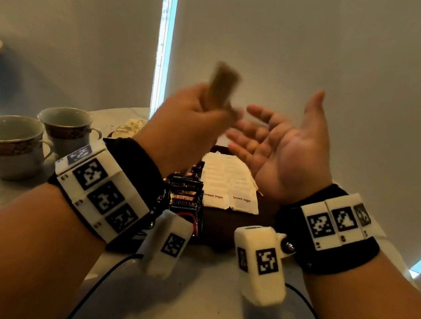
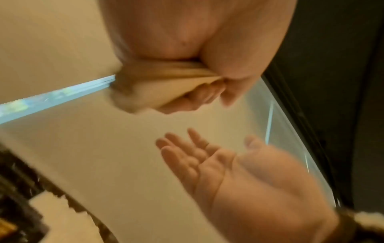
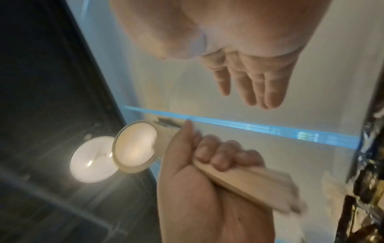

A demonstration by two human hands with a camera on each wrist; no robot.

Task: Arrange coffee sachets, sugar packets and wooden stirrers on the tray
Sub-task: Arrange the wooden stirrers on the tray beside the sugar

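My left hand (image 1: 199, 114) is raised above the tray and grips a bundle of wooden stirrers (image 1: 221, 86), blurred by motion; the right wrist view shows that fist closed round the stirrers (image 3: 245, 180). My right hand (image 1: 275, 141) is held palm up beside it, fingers spread, holding nothing. The open palm (image 2: 207, 164) also shows in the left wrist view, under the stirrers (image 2: 166, 82). On the dark tray (image 1: 221, 226) below lie black coffee sachets (image 1: 185, 204) on the left and white brown-sugar packets (image 1: 230, 187) to their right.
Two gold-banded teacups (image 1: 9, 143) (image 1: 68, 124) stand on the white table at the left. A crumpled white wrapper (image 1: 129, 126) lies behind the tray. Black cables (image 1: 98, 279) run across the near table edge. Window blinds rise behind.
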